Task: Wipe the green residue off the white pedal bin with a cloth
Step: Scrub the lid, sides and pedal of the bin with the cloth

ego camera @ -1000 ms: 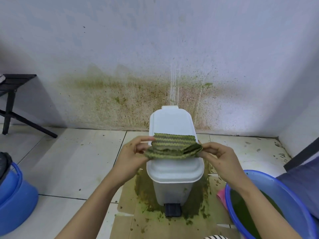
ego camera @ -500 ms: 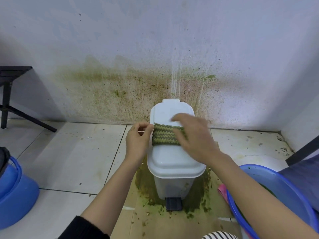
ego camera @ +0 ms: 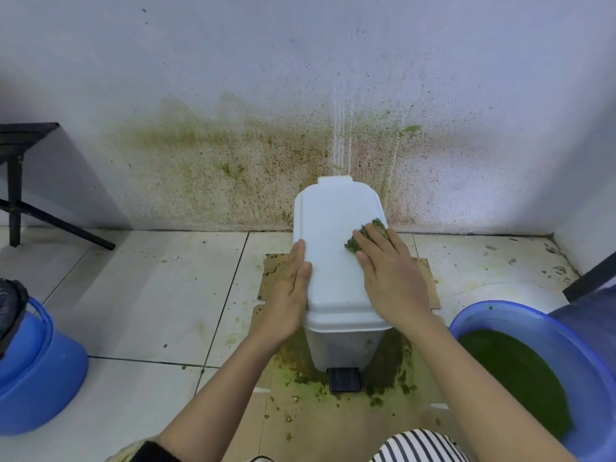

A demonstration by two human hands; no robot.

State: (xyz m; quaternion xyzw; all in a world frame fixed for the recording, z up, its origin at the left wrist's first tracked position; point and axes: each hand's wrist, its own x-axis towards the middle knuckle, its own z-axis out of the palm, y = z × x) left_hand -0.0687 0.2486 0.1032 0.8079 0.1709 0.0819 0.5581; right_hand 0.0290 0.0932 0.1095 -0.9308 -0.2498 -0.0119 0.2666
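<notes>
The bin point(ego camera: 336, 271) stands centre, backed against the stained wall point(ego camera: 233, 168) at 12 o'clock, its lid closed and pedal point(ego camera: 344, 379) facing 6 o'clock. The right hand point(ego camera: 391, 281) reaches in from 5 o'clock and lies palm down on the lid, fingers straight and together, pressing the cloth point(ego camera: 376, 226) flat at the lid's 2 o'clock corner. The left hand point(ego camera: 293, 291) lies flat along the lid's 9 o'clock edge, fingers straight, gripping nothing. Cardboard point(ego camera: 271, 278) lies under the bin. A basin point(ego camera: 520, 320) of green liquid sits at 4 o'clock, a bucket point(ego camera: 40, 378) at 8 o'clock.
</notes>
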